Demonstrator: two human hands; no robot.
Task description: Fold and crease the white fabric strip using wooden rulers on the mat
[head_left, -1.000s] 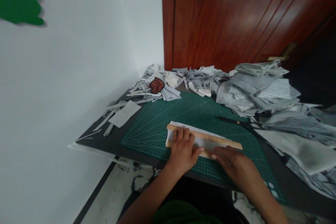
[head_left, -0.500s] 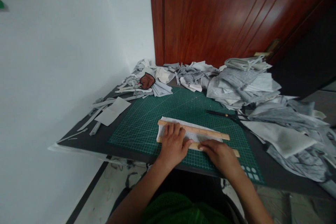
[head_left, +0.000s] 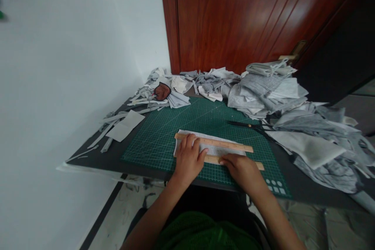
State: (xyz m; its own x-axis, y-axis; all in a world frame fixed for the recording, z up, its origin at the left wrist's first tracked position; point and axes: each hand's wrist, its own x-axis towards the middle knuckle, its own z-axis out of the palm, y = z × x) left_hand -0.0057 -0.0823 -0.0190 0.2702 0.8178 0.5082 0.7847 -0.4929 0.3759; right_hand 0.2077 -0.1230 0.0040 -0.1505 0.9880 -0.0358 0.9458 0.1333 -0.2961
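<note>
Though partly covered, lying as pale cloth (head_left: 215,151) on the green mat (head_left: 202,115), long axis left to right, under an upper wooden strip (head_left: 225,143) and, nearside, a lower wooden strip (head_left: 212,159). Pressed by the nearer left hand (head_left: 187,160), laid flat; right hand (head_left: 243,170) on the lower strip, grip unclear. New since a second ago: lower strip's bare right end.

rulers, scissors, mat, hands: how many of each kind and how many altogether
Upper ruler and lower ruler: 2
Scissors: 1
Mat: 1
Left hand and right hand: 2
Total: 6
</note>
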